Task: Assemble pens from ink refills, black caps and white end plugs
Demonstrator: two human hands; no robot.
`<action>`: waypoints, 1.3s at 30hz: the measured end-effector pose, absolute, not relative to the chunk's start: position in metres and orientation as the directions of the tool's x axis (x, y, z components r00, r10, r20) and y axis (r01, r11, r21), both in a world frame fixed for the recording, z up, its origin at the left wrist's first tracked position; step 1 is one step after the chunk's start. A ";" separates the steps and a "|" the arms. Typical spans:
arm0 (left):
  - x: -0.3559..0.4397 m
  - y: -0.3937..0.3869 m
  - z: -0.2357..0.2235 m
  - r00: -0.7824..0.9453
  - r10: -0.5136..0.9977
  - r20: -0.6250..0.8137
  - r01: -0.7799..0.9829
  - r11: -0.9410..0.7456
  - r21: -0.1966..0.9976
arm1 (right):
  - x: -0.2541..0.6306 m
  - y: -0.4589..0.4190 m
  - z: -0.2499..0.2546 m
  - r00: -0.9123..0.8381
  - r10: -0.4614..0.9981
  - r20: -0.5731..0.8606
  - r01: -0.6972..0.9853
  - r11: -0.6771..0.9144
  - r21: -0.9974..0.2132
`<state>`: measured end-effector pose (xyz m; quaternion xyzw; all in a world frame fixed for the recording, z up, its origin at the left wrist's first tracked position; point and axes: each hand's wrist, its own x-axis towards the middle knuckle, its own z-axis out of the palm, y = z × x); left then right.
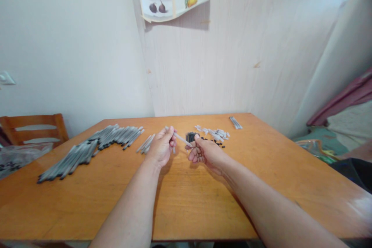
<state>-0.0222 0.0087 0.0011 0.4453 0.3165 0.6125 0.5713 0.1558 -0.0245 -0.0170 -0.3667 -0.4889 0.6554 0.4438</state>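
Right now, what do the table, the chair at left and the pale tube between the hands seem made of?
Table: probably varnished wood or veneer, orange-brown with a sheen. Chair: likely varnished wood, similar colour, slatted back. Pale tube: possibly smooth plastic, whitish; too small for certainty.

Bare back from the fingers (pixel 195 155): shows uncovered left hand (pixel 163 146) and right hand (pixel 208 152), slims to narrower wrists (pixel 154 162) behind the fingers, then widens into rounded, plain forearms (pixel 258 192) farther back, bare to the lower edge of view.
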 end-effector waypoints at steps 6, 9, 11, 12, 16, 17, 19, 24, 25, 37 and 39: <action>-0.012 0.003 -0.002 0.102 0.958 0.269 -0.170 -0.250 0.953 | 0.153 -0.022 -0.022 -0.258 0.959 0.120 -0.077 0.104 -0.992; -0.012 0.005 -0.003 0.082 0.944 0.319 -0.150 -0.305 0.940 | 0.153 -0.020 -0.024 -0.243 0.959 0.144 -0.011 0.146 -0.989; -0.013 0.007 -0.003 0.061 0.948 0.313 -0.187 -0.297 0.936 | 0.153 -0.019 -0.025 -0.248 0.957 0.149 0.016 0.158 -0.987; -0.013 0.007 -0.002 0.047 0.952 0.303 -0.215 -0.287 0.934 | 0.153 -0.019 -0.025 -0.250 0.956 0.150 0.025 0.161 -0.987; -0.015 0.006 0.001 0.001 0.967 0.254 -0.346 -0.238 0.908 | 0.152 -0.019 -0.026 -0.251 0.955 0.157 0.042 0.172 -0.984; -0.015 0.006 0.002 0.001 0.971 0.240 -0.374 -0.222 0.901 | 0.152 -0.020 -0.026 -0.251 0.954 0.161 0.041 0.176 -0.983; -0.015 0.005 0.003 0.015 0.977 0.215 -0.413 -0.189 0.891 | 0.151 -0.020 -0.026 -0.252 0.952 0.176 0.031 0.190 -0.981; -0.014 0.005 0.002 0.046 0.975 0.218 -0.409 -0.180 0.895 | 0.151 -0.020 -0.027 -0.230 0.948 0.219 0.043 0.235 -0.971; -0.013 0.004 0.001 0.054 0.973 0.223 -0.386 -0.186 0.904 | 0.151 -0.020 -0.028 -0.221 0.949 0.225 0.046 0.241 -0.969; -0.009 0.000 0.001 0.131 0.970 0.207 -0.357 -0.148 0.922 | 0.150 -0.021 -0.025 -0.169 0.940 0.297 0.191 0.327 -0.925; -0.013 0.003 0.004 0.065 0.974 0.215 -0.431 -0.167 0.887 | 0.150 -0.022 -0.024 -0.164 0.940 0.301 0.232 0.333 -0.914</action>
